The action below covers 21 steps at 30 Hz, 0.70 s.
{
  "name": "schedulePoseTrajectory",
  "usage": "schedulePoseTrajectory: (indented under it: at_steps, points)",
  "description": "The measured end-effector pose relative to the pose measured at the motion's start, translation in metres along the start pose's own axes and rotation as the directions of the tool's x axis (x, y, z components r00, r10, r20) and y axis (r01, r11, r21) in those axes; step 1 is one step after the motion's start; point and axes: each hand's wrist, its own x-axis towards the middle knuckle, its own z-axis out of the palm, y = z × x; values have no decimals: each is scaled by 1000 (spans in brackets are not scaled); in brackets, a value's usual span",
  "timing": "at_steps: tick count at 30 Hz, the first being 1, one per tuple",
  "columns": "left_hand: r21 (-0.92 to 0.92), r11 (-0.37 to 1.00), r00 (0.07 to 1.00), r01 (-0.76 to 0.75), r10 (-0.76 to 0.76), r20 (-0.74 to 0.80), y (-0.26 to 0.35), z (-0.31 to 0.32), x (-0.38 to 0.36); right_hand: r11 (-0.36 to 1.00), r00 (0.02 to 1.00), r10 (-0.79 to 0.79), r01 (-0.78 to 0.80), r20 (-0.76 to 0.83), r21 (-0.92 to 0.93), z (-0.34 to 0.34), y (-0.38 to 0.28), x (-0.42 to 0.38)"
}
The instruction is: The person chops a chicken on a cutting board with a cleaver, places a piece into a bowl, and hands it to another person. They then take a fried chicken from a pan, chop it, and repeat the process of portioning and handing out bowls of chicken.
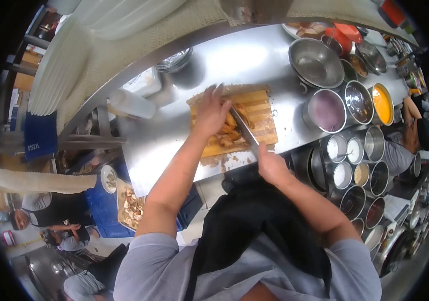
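Observation:
On a striped wooden cutting board (263,131) lie several browned pieces of cooked meat (228,136). My right hand (273,165) is closed round the handle of a large knife (245,128), whose blade points up and left across the meat. My left hand (211,113) is over the board's left part, by the blade's tip end, with some fingers spread; its palm side is hidden, and I see nothing held in it. Brown crumbs and juices lie along the board's edges.
A metal bowl (316,62) and pots of purple (327,110) and orange (382,104) contents stand right. A clear bottle (133,104) is left on the steel table (161,135). Small containers line the lower right. Other people are at the lower left and far right.

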Motion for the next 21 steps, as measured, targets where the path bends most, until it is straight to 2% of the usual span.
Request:
schedulePoseTrajectory:
  at_steps: [3,4,6,8,10,12,13,14,15,17,18,20,21]
  points:
    - [79,932,932,-355,359,-51,74,-56,19,1000,1000,-1,1,6,-19,0,-2,-2]
    - [-37,881,882,-471,470,-39,99,-74,24,999,1000,24,-24,12,-22,-1,-4,-2]
    - [-90,729,734,-679,673,-88,144,-100,19,999,999,20,-19,31,-30,-5,-12,-1]
    - [-144,588,605,-796,780,-159,172,-110,8,995,996,88,-88,5,-50,-8,-20,-2]
    - [-195,573,599,-796,792,-118,176,-99,5,997,999,42,-41,26,-59,-3,-19,1]
    - [-39,713,710,-700,689,-145,158,-64,4,985,987,147,-140,65,-104,-9,-31,1]
    - [51,819,818,-572,564,116,116,-18,6,992,996,92,-90,14,-87,1,-25,1]
    - [167,880,860,-445,367,356,77,32,0,990,994,109,-105,32,-91,14,-25,-9]
    - [22,864,850,-502,489,197,70,39,-2,992,996,85,-82,28,-98,17,-21,-6]
    - [86,881,857,-465,424,293,84,3,14,993,997,46,-53,-64,-102,16,-13,3]
    - [93,882,878,-461,438,194,86,-16,13,998,998,0,-4,-66,-61,12,-14,-1]
    - [69,851,853,-521,521,23,94,-44,24,997,998,53,-54,-23,-56,9,-16,-2]
    - [70,842,845,-534,534,27,105,-55,21,996,997,80,-80,18,-50,5,-19,-1]
